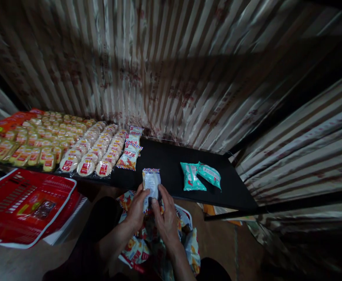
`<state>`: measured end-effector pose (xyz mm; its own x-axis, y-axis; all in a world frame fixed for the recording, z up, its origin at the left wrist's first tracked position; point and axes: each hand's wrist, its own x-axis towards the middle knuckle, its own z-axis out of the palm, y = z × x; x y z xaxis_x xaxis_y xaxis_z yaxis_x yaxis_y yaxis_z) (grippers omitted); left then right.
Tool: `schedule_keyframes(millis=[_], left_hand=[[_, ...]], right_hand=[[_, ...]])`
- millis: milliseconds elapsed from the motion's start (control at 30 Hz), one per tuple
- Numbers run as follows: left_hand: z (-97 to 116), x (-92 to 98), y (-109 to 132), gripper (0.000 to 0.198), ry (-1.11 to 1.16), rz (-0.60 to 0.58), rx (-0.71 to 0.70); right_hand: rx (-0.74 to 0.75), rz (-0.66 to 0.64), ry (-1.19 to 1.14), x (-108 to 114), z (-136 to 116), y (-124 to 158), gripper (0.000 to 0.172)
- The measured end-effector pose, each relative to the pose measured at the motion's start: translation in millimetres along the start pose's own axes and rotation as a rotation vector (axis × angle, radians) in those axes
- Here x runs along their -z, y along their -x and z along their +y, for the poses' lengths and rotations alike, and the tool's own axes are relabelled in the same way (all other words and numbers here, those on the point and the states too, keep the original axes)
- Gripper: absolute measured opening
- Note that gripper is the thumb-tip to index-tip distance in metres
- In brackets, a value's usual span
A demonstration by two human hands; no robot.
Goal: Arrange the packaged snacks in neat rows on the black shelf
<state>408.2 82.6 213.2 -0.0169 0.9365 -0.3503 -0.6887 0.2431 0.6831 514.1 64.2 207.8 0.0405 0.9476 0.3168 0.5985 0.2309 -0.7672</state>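
A small snack packet (151, 182) with a striped top edge is held upright between my two hands, its printed back towards me. My left hand (137, 208) grips its left side, and my right hand (166, 212) has thumb and fingers on its lower right side. Below my hands, a basket (190, 214) holds several snack bags (137, 249). Left of the held packet, a row of similar snack packets (130, 155) lies on the black shelf (165, 156). Two teal packets (192, 177) lie on the shelf to the right.
Rows of wrapped round crackers (86, 167) and yellow wrapped cakes (48, 160) cover the shelf's left part, with an orange package (11, 119) at the far end. A red basket (46, 187) stands at lower left. Striped curtains (165, 78) hang behind; a dark frame bar (276, 105) slants at right.
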Motion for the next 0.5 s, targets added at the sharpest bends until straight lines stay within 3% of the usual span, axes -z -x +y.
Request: schedule_keyframes(millis=[267,400,500], left_hand=[[-5.5,8.8,-5.1,0.051,-0.085,0.002,-0.060],[1.3,14.2,-3.9,0.054,-0.263,-0.042,-0.158],[10.2,18.7,-4.5,0.053,-0.482,-0.034,-0.309]], right_hand=[[-0.251,-0.104,-0.192,-10.2,-1.9,-15.2,0.072],[-0.277,-0.064,-0.198,-18.7,-1.8,-25.4,0.067],[-0.287,-0.025,-0.245,-29.0,-2.5,-36.7,0.061]])
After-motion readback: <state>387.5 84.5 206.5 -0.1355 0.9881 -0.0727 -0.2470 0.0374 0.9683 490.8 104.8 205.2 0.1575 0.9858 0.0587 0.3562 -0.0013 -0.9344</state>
